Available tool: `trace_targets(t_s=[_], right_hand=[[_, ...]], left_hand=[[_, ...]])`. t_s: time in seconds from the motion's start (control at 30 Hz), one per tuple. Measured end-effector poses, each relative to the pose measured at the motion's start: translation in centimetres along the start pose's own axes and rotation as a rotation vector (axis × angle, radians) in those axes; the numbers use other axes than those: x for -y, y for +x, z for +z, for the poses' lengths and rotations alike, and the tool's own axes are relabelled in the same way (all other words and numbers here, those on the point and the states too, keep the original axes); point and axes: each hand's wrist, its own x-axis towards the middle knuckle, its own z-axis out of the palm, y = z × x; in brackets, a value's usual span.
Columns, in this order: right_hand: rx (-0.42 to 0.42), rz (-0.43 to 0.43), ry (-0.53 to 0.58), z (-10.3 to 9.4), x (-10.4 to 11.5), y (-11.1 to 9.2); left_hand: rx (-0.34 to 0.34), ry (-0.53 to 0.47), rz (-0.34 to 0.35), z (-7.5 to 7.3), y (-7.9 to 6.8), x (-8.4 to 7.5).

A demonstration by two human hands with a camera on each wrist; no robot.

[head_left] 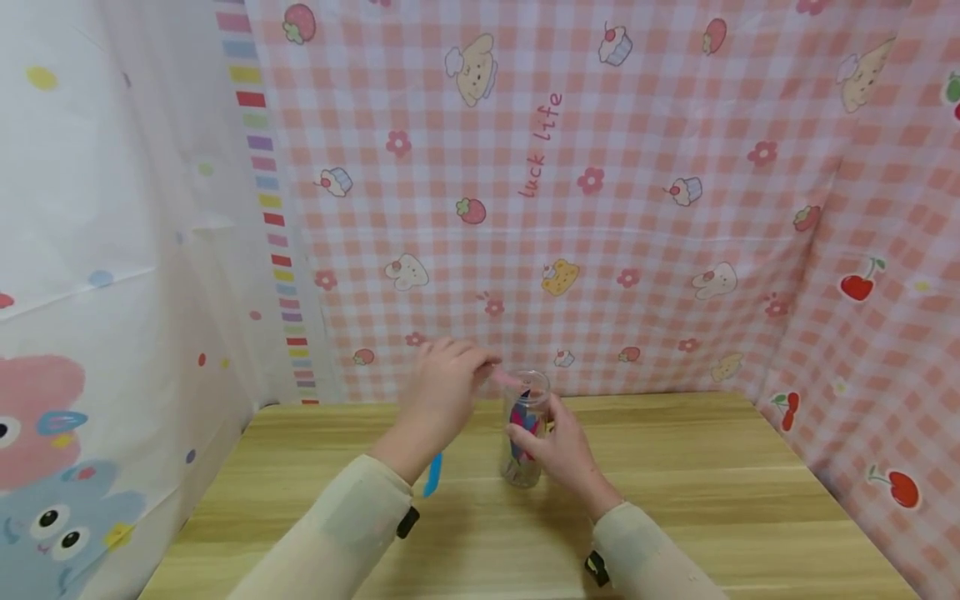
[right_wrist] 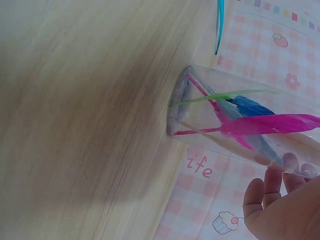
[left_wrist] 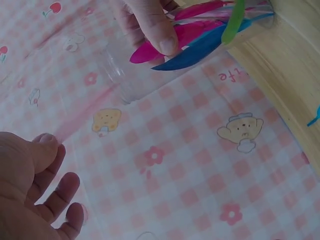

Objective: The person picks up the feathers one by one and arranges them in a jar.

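Observation:
A clear jar [head_left: 522, 473] stands upright on the table, with colored feathers inside. My right hand [head_left: 567, 446] grips its side, thumb in front and fingers behind. Between the thumb and fingers of my left hand [head_left: 444, 390] a pale pink feather [left_wrist: 85, 112] is pinched, its other end at the jar's mouth. Within the jar, a magenta feather [right_wrist: 272, 124], a dark blue feather [left_wrist: 197, 50] and a green feather [left_wrist: 234, 22] show, their lower ends near the bottom. My left ring and little fingers are loosely bent, away from the feather.
A bright blue feather [head_left: 432, 475] lies on the wooden table [head_left: 675, 483], left of the jar and beside my left forearm. Behind the table hangs a pink checkered cloth [head_left: 525, 233]; a white printed cloth [head_left: 135, 275] closes the left side.

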Motion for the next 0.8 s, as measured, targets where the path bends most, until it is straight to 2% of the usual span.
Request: trace_targets(t_s=[0.17, 0.33, 0.4, 0.5, 0.6, 0.73, 0.8], right_hand=[[0.001, 0.000, 0.004, 0.1, -0.1, 0.0], [-0.001, 0.000, 0.019, 0.1, -0.3, 0.0], [-0.003, 0.003, 0.023, 0.1, -0.3, 0.1], [0.001, 0.002, 0.026, 0.1, -0.3, 0.0], [0.006, 0.004, 0.028, 0.1, -0.2, -0.1], [0.006, 0.005, 0.021, 0.1, -0.2, -0.2], [0.004, 0.007, 0.021, 0.1, -0.2, -0.2]], left_hand=[[0.063, -0.087, -0.083, 0.6, 0.5, -0.1], [0.077, -0.110, -0.120, 1.0, 0.0, 0.8], [0.116, -0.109, -0.152, 1.2, -0.4, 1.4], [0.216, -0.097, -0.227, 1.8, -1.3, 2.6], [0.359, -0.053, -0.306, 2.9, -2.9, 4.1], [0.530, 0.080, -0.382, 5.2, -5.9, 6.2], [0.580, 0.155, -0.411, 6.5, -7.5, 7.1]])
